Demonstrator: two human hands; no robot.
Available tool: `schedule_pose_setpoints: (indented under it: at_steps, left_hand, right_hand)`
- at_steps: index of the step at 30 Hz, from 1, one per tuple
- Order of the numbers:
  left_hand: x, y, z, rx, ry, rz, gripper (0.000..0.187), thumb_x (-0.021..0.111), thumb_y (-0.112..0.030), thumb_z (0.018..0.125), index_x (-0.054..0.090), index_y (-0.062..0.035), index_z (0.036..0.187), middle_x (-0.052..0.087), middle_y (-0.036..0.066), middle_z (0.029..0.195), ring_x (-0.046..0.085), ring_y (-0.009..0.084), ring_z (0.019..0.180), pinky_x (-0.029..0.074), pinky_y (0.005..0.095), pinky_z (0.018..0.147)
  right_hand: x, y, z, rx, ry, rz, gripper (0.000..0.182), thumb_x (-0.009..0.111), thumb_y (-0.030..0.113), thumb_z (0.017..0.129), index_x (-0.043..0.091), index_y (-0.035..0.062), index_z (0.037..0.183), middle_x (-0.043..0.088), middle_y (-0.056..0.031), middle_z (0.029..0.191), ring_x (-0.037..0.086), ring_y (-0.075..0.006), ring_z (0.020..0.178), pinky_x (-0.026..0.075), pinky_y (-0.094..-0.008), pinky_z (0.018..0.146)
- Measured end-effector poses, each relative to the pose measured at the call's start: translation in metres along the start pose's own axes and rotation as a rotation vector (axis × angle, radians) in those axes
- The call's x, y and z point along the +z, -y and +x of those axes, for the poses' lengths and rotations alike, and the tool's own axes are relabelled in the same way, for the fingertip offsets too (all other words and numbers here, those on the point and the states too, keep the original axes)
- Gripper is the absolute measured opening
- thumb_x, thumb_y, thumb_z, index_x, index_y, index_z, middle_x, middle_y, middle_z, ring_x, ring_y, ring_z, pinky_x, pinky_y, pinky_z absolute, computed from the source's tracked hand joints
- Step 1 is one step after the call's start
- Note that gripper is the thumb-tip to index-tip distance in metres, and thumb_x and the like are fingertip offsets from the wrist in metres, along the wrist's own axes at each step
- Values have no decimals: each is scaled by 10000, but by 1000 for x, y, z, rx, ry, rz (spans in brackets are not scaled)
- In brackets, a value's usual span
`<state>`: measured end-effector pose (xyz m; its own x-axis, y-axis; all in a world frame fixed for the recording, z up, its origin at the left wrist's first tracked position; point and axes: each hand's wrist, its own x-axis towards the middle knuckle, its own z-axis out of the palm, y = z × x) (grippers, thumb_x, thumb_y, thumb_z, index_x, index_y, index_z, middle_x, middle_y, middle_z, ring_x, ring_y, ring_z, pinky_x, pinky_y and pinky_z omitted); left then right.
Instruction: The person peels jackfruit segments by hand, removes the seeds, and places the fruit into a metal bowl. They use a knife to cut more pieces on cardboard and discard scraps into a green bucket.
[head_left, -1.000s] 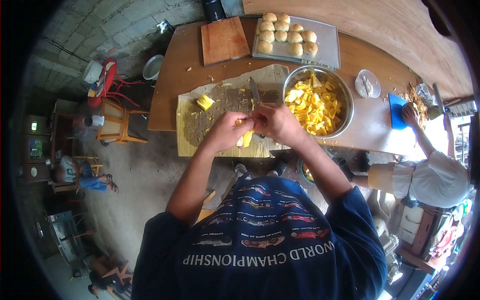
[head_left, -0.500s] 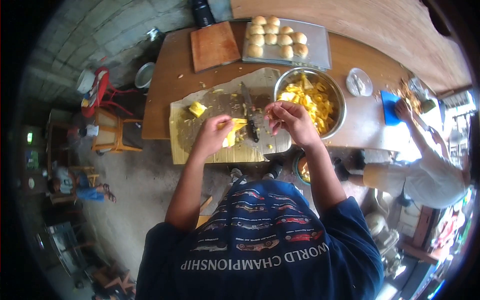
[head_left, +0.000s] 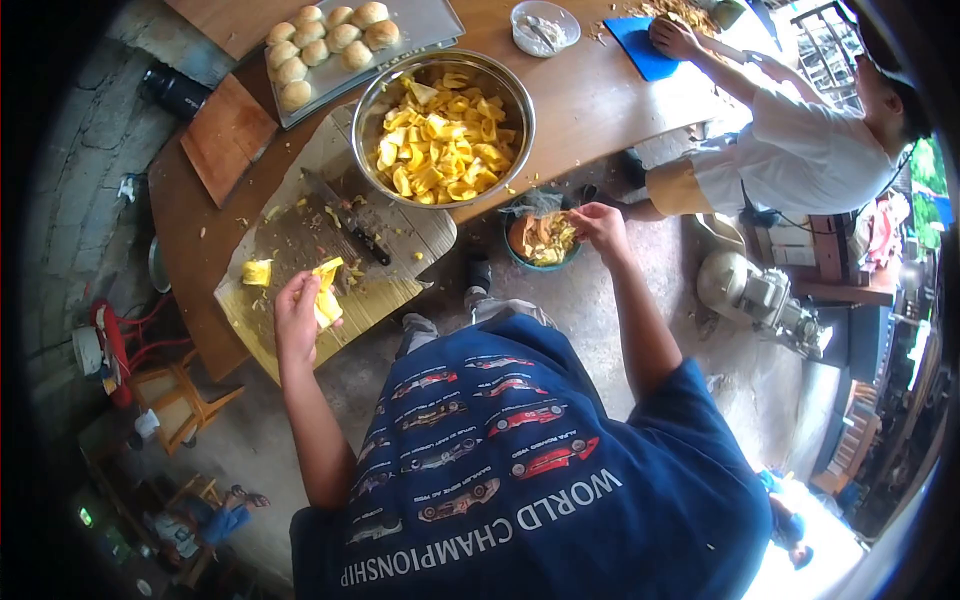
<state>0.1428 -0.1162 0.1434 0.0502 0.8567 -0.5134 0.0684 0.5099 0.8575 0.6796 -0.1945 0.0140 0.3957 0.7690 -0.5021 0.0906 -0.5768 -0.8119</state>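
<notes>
My left hand [head_left: 303, 313] is closed on a piece of yellow jackfruit [head_left: 327, 292], above the cardboard [head_left: 408, 240] on the table. Out to the right, my right hand [head_left: 603, 229] has its fingers pinched together beside and above a green-rimmed waste bucket [head_left: 541, 240] on the floor; what they hold, if anything, is too small to make out. A knife [head_left: 350, 220] with a black handle lies on the cardboard, and another yellow jackfruit piece [head_left: 257, 272] rests near its left side. Behind it, a big steel bowl [head_left: 528, 130] holds many yellow jackfruit pieces [head_left: 440, 140].
A tray [head_left: 425, 22] of round buns [head_left: 352, 54] and a wooden board [head_left: 228, 135] lie at the back. A plastic tub [head_left: 545, 28] stands farther right. Another person [head_left: 800, 150] works at a blue board [head_left: 641, 47]. A machine [head_left: 752, 298] stands on the floor at right.
My view has turned to the right. My right hand has moved from over the cardboard to the floor bucket. The left hand still holds the jackfruit piece.
</notes>
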Motion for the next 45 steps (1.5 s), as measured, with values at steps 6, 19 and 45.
schedule_pose_setpoints:
  at_steps: [6, 19, 45]
  left_hand:
    - [21, -2, 15, -33, 54, 59, 230, 582, -270, 1081, 649, -61, 1149, 698, 78, 951, 678, 122, 738, 585, 302, 519]
    - [54, -5, 13, -62, 35, 63, 240, 606, -228, 1069, 662, -7, 1145, 697, 88, 910, 678, 132, 676, 592, 311, 522]
    - [130, -21, 21, -29, 216, 157, 228, 617, -251, 1068, 662, -35, 1126, 695, 64, 905, 669, 106, 703, 588, 303, 537]
  right_hand:
    - [-20, -105, 72, -53, -80, -572, 179, 760, 192, 917, 808, 59, 1026, 791, -136, 916, 764, -248, 851, 596, -368, 812]
    - [-34, -109, 79, -25, -39, -536, 268, 682, 151, 945, 754, 83, 1193, 779, -167, 1083, 760, -316, 982, 587, -395, 887]
    - [-63, -119, 64, 30, -89, -168, 199, 671, 149, 969, 704, 28, 1125, 747, -94, 883, 751, -183, 804, 593, -343, 718]
